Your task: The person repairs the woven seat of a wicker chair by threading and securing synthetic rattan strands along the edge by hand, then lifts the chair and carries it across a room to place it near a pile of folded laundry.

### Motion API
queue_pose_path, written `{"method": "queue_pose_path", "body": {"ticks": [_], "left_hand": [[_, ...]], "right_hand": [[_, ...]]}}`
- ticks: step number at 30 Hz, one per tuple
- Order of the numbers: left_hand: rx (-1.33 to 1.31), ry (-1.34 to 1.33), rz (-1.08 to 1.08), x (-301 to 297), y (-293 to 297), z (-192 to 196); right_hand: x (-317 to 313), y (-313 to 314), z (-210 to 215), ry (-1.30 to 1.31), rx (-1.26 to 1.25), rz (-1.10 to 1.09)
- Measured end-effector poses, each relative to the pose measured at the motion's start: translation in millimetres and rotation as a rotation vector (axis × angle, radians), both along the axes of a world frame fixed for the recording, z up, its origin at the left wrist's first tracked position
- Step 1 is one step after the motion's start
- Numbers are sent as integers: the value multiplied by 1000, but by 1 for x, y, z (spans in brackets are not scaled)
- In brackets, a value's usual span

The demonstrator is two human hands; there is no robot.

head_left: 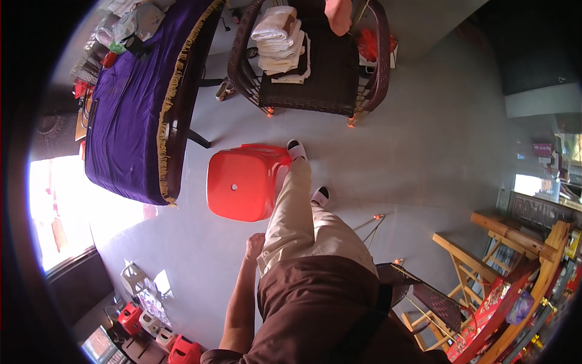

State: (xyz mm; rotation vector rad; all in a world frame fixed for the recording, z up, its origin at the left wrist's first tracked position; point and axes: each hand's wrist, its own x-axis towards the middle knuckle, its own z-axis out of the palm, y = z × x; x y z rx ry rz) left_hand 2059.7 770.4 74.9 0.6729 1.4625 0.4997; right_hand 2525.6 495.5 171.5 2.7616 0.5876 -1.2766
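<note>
My left hand (255, 245) hangs low beside my left thigh, its fingers curled in; nothing shows in it. The nearest thing to it is a red plastic stool (242, 188) with a small round hole in its seat, just ahead and to the left of my legs. The hand is apart from the stool. My right hand is out of sight. Ahead stands a dark woven armchair (303, 97), with a stack of folded white and dark towels (282, 48) on the left of its seat.
A table with a purple, gold-fringed cloth (130, 115) stands at left. A pink cloth (338, 15) hangs over the armchair. Behind me at right are another woven chair (436, 303) and wooden furniture (515, 233). Red and white stools (185, 350) are at lower left.
</note>
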Motion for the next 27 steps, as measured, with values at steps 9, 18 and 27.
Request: {"method": "queue_pose_path", "body": {"ticks": [9,18,27], "left_hand": [[-190,18,111,4,-13,-6],[-91,113,58,15,34,40],[-75,105,104,-9,31,45]], "right_hand": [[25,13,8,169,-92,41],[69,67,13,505,-403,172],[42,314,31,401,159,-81]]}}
